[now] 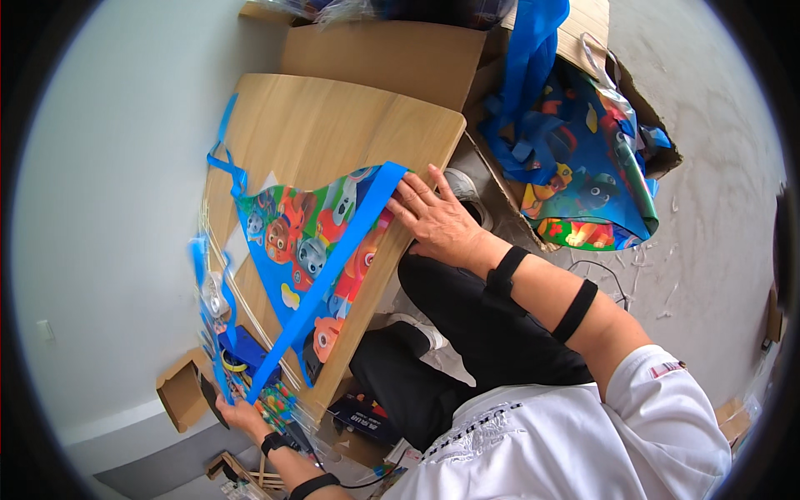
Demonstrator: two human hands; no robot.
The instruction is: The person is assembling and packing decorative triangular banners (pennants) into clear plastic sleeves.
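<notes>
A kite (287,233) printed with cartoon figures on a bright background lies spread on a wooden table (333,112). Across it, a long blue ribbon (333,275) runs diagonally. My right hand (442,225) lies at the ribbon's upper end by the kite's right corner, fingers stretched out over the edge. Low on the left, my left hand (243,417) pinches the ribbon's other end, pulled past the table edge; its fingertips are partly hidden. Another blue strip (236,177) trails from the kite's left corner.
Thin pale rods (250,300) lie along the table's left side, near blue ribbon loops and a roll of tape (236,364). At the upper right, an open cardboard box (533,229) holds more printed kite fabric (596,187) and blue ribbon. Small scraps litter the floor.
</notes>
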